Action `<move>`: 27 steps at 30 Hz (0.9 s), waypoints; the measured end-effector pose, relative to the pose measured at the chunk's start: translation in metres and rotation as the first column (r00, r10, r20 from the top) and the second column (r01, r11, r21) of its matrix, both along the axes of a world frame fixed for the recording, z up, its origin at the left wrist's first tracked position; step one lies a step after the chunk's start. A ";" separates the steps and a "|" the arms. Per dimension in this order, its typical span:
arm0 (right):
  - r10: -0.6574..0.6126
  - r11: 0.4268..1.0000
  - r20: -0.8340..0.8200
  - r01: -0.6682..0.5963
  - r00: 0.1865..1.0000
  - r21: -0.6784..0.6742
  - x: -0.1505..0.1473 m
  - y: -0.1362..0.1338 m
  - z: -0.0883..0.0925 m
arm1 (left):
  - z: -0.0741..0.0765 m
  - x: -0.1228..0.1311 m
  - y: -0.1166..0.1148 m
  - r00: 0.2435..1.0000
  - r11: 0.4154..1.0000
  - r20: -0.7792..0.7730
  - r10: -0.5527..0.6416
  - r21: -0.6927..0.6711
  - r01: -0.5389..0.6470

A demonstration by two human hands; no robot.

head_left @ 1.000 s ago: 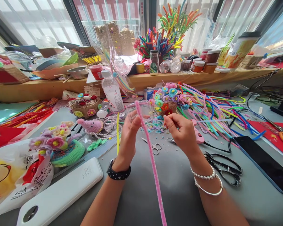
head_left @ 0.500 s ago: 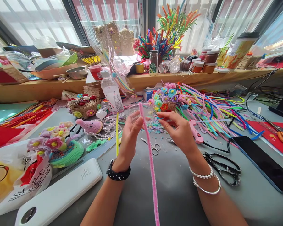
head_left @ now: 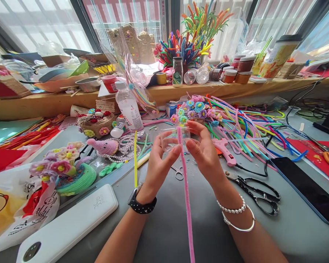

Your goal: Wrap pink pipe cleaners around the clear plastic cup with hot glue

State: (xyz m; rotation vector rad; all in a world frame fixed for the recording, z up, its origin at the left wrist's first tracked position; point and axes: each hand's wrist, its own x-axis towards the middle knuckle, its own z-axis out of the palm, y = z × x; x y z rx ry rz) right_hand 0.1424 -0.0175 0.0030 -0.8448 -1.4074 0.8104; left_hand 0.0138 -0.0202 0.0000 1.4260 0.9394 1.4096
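A fuzzy pink pipe cleaner (head_left: 186, 193) runs up from the bottom edge to a clear plastic container (head_left: 171, 138) between my hands. My left hand (head_left: 160, 164) grips the container from the left, its thumb beside the pipe cleaner. From the right, my right hand (head_left: 208, 160) curls around the container's other side, thumb close to the pink strip. The container's exact shape is hard to make out. Small silver scissors (head_left: 178, 175) lie on the table just beyond my hands, partly hidden.
Black-handled scissors (head_left: 259, 193), a phone (head_left: 304, 186) and a pink glue gun (head_left: 224, 151) lie to the right. On the left are a white power bank (head_left: 71, 223) and a crocheted flower piece (head_left: 76, 179). A water bottle (head_left: 128, 109) and many loose pipe cleaners (head_left: 246, 131) stand behind.
My left hand has moved right with the container and the top of the pipe cleaner. My right hand, formerly apart, has closed in on the container's right side.
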 end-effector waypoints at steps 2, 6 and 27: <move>0.005 1.000 0.016 -0.005 1.000 0.003 -0.002 -0.001 -0.001 | -0.001 0.003 -0.001 1.000 1.000 -0.001 -0.014 -0.004 0.014; -0.023 1.000 0.021 0.023 1.000 0.016 -0.005 -0.002 -0.002 | -0.004 0.007 -0.002 1.000 1.000 0.023 -0.017 -0.007 0.017; 0.075 0.997 -0.028 -0.075 0.997 -0.008 -0.001 -0.004 0.002 | -0.001 0.005 -0.003 1.000 0.999 0.014 -0.019 0.032 0.018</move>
